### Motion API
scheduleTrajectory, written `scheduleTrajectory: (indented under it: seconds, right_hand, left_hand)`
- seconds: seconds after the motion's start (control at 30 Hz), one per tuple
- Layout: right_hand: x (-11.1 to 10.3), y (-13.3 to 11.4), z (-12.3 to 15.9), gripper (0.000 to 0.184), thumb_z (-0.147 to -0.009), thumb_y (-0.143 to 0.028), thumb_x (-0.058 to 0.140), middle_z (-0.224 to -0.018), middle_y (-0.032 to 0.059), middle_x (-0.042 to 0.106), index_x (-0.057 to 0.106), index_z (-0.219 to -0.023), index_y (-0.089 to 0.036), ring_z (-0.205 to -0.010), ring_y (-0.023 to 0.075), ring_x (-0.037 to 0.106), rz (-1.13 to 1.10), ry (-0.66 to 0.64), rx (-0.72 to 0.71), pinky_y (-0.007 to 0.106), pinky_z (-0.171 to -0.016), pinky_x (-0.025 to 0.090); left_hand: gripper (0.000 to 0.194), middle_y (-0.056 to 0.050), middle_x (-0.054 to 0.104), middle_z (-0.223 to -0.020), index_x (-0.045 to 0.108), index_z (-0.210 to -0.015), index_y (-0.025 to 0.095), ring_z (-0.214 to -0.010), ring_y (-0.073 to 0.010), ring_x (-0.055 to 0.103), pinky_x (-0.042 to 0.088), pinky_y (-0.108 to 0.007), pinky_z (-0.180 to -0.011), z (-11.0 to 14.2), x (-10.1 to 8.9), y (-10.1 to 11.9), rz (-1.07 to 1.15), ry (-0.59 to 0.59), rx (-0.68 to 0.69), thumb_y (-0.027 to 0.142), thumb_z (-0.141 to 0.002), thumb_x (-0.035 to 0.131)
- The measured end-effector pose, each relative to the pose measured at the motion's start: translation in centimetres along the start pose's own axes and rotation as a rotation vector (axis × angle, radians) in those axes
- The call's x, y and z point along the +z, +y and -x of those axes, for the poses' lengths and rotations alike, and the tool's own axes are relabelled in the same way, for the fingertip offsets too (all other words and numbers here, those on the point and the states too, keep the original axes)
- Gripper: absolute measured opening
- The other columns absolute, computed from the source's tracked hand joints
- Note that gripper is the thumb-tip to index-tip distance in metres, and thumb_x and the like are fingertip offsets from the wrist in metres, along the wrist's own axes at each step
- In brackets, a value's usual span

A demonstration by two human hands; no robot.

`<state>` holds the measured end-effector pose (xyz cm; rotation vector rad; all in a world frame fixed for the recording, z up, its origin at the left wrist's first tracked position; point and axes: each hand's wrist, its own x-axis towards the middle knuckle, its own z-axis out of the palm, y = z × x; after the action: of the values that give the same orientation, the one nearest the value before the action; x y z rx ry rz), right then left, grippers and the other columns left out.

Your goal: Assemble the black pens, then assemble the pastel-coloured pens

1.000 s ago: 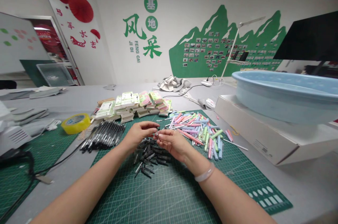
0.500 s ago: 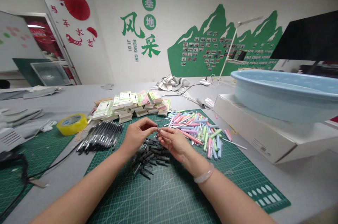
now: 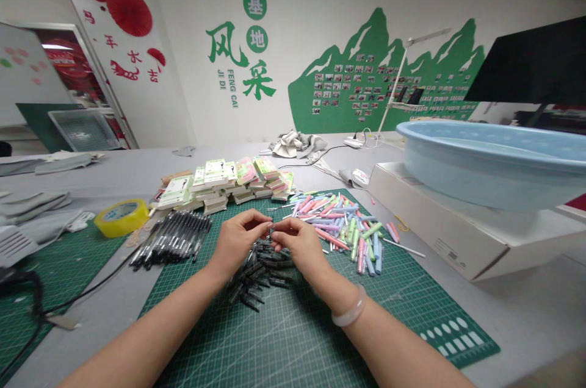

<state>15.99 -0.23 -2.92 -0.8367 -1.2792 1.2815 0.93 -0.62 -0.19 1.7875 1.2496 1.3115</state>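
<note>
Head view: two hands pinch one small dark pen part.

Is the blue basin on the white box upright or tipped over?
Upright. The blue basin rests base-down on the white box, its open rim facing up. Its inside is only partly visible, so contents cannot be told.

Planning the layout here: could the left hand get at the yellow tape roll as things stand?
Probably yes: the yellow tape roll lies in the open to the left hand's side, though that hand now pinches a small dark pen part.
</note>
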Motion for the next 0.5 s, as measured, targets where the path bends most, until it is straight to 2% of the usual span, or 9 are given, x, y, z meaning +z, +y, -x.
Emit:
scheduleTrajectory:
  seconds: [0.23,0.5]
  right_hand:
    - [0.00,-0.18,-0.12,0.009,-0.065,-0.020,0.066,-0.057,0.0000,0.064,0.065,-0.073,-0.016,-0.049,0.0146,0.058,-0.042,0.005,0.032,0.028,-0.053,0.046]
    - [0.12,-0.27,0.16,0.006,-0.066,-0.017,0.062,-0.054,-0.0007,0.061,0.063,-0.072,-0.016,-0.048,0.0141,0.057,-0.015,0.018,-0.003,0.026,-0.051,0.045]
  left_hand:
    - [0.018,-0.004,0.069,-0.085,0.069,-0.084,0.018,-0.080,-0.0186,0.063,0.050,-0.028,-0.072,0.17,0.29,-0.50,-0.033,0.024,0.071,0.033,-0.075,0.063]
    - [0.011,-0.005,0.060,-0.089,0.062,-0.081,0.018,-0.085,-0.0164,0.058,0.050,-0.023,-0.065,0.74,0.70,0.27,-0.105,-0.010,0.197,0.028,-0.080,0.058]
